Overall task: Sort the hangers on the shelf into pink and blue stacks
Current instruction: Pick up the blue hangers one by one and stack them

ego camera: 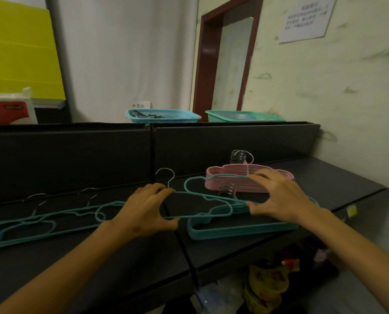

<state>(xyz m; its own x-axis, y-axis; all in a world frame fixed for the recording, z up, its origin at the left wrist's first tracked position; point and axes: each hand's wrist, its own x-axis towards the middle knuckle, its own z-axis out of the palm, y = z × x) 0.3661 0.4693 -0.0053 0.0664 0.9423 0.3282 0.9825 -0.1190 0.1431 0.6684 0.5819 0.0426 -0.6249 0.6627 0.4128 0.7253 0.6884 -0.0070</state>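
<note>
while both hands meet at mid-frame, a single blue hanger (198, 200) is held between them just above the dark shelf (325, 184). it is a thin teal frame with rounded bumps at the shoulders and a silver hook (166, 175) rising at its left end. the left hand (143, 209) pinches it near the hook, fingers over the top bar and thumb under the lower bar. the right hand (277, 196) grips the other end, fingers curled over the upper bar and thumb pressed at the lower one.

directly under the right hand lies the blue stack (241, 230), a neat pile of teal hangers lying flat at centre right; its layers are too tight to count. behind it, toward the right of the frame, sits the pink stack (234, 177), one pile of pale pink hangers with a cluster of metal hooks (239, 157) standing at its back; these too run together and cannot be counted.

at lower left, loose blue hangers (41, 223) sprawl across the shelf, overlapping. about four or five hooks show above them, and the frame edge cuts them off.

beyond the shelf's back wall, two baskets stand in the upper middle: a blue basket (164, 116) and a green basket (245, 116). their contents are hard to make out.
</note>
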